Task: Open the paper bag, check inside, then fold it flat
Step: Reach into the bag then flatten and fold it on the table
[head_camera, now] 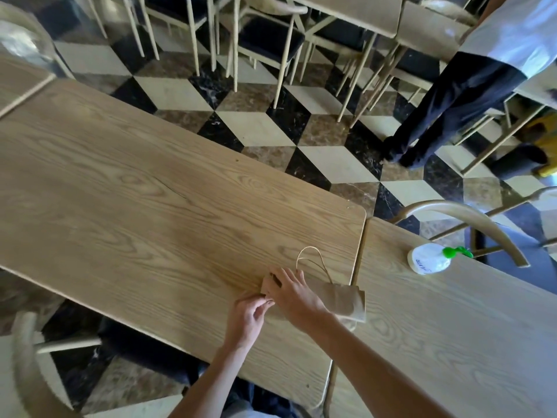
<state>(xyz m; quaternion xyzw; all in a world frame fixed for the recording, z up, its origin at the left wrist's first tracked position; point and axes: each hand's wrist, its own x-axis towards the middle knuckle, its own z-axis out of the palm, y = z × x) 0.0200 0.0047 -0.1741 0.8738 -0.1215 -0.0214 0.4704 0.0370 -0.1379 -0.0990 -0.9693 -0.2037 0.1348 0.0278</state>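
Both hands work the paper bag (337, 297), lying flat on the surface (150, 206): right hand (294, 292) presses it, left hand (250, 315) pinches its mouth edge. Best to lift that edge gently while pinning.

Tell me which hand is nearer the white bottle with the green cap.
Right. The right hand lies on the paper bag, closer to the bottle; the left hand sits farther away, at the bag's left end.
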